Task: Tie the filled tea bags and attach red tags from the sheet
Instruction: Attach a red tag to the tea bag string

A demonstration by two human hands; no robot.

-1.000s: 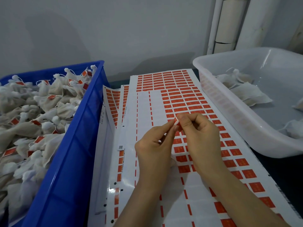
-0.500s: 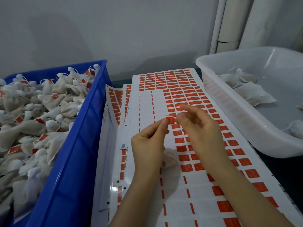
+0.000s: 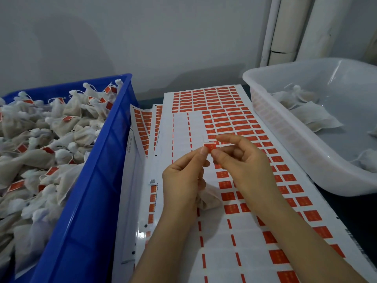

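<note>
Left hand (image 3: 181, 178) pinches red tag (image 3: 210, 147); right hand (image 3: 242, 160) fingertips touch it, loosely curled; tea bag (image 3: 208, 198) below both hands; blue crate (image 3: 85, 201) left of them.

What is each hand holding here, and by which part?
Left hand pinches the red tag by its lower left edge; a tea bag sits under its palm. Right hand touches the tag's right side.

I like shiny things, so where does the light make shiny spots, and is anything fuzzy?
Head view: glare streaks the white tub's inner wall and the glossy sheet's lower left edge; the red tag between the fingers looks soft, its print unreadable; the pipes lean from wide-angle distortion.
</note>
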